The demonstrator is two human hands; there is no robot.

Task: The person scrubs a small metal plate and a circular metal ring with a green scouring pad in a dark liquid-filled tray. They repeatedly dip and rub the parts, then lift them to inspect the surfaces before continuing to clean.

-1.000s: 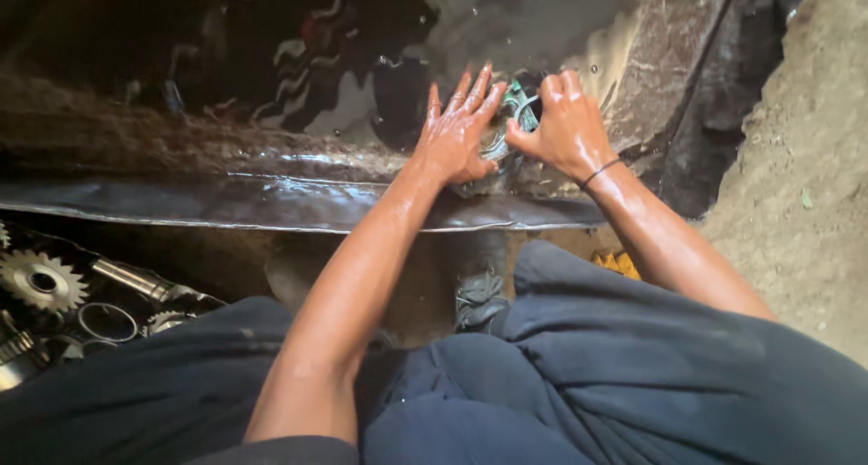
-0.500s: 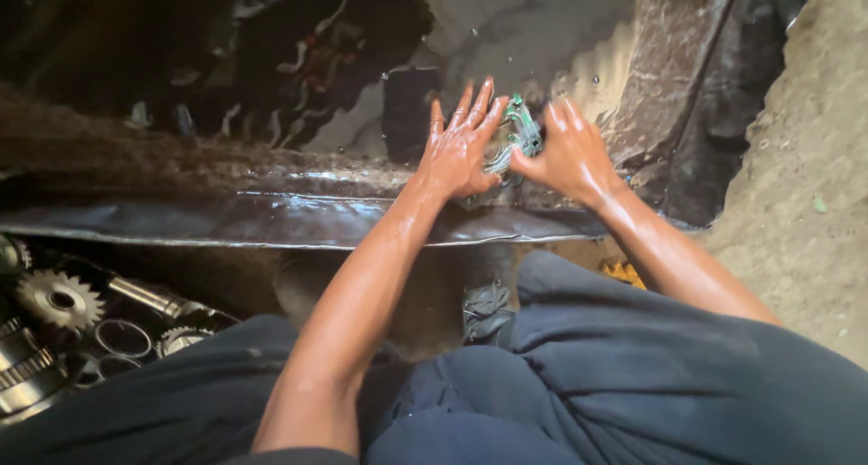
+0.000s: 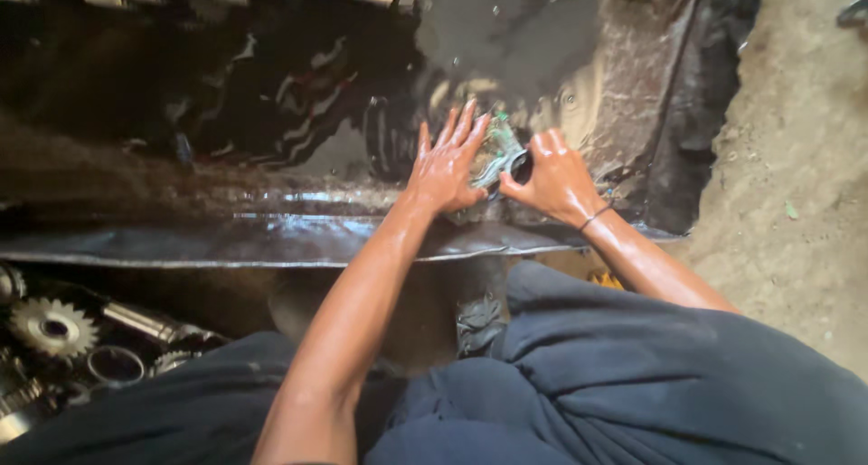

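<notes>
Both my hands are wet and oily, working together over a dark oily metal tray (image 3: pixel 271 239). My left hand (image 3: pixel 445 167) lies flat with fingers spread, its palm pressing on a greenish rag (image 3: pixel 495 149). My right hand (image 3: pixel 553 178) grips a small dark metal part (image 3: pixel 517 169) wrapped partly in that rag. The part is mostly hidden between the two hands, and its shape cannot be made out. A thin band circles my right wrist.
Dark oily liquid (image 3: pixel 271 112) fills the tray behind the hands. A toothed gear (image 3: pixel 51 326), metal rings (image 3: pixel 116 364) and a shaft (image 3: pixel 149 322) lie at lower left. Dirt ground (image 3: pixel 796 176) lies to the right. My dark-trousered knees (image 3: pixel 633 384) fill the foreground.
The camera has shifted, so the hands sit slightly lower in view. Both hands stay on the rag and the part, the left fingers still spread.
</notes>
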